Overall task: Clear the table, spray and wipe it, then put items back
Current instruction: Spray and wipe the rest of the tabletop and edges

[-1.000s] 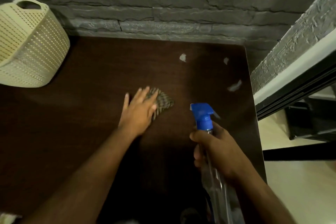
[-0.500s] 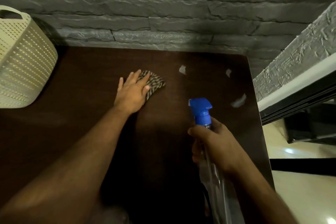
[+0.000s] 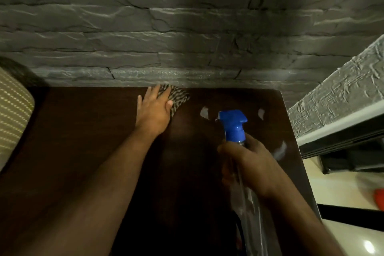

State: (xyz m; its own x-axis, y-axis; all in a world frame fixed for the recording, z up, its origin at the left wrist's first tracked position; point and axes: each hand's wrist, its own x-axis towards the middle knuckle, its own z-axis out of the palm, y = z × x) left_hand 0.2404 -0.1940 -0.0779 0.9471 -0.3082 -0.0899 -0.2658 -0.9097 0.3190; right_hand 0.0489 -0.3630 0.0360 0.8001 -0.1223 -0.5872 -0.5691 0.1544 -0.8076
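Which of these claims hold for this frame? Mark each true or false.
1. The left hand presses a striped cloth flat on the dark table. True.
2. The cloth lies at the table's near edge. False: it is at the far edge, by the stone wall.
3. The right hand holds a spray bottle with a blue head. True.
4. The spray bottle stands on the table, unheld. False: the right hand grips it.
5. A cream basket sits at the left. True.

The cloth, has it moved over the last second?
Yes. The left hand has pushed the cloth away from the person, from mid-table to the table's far edge against the wall.
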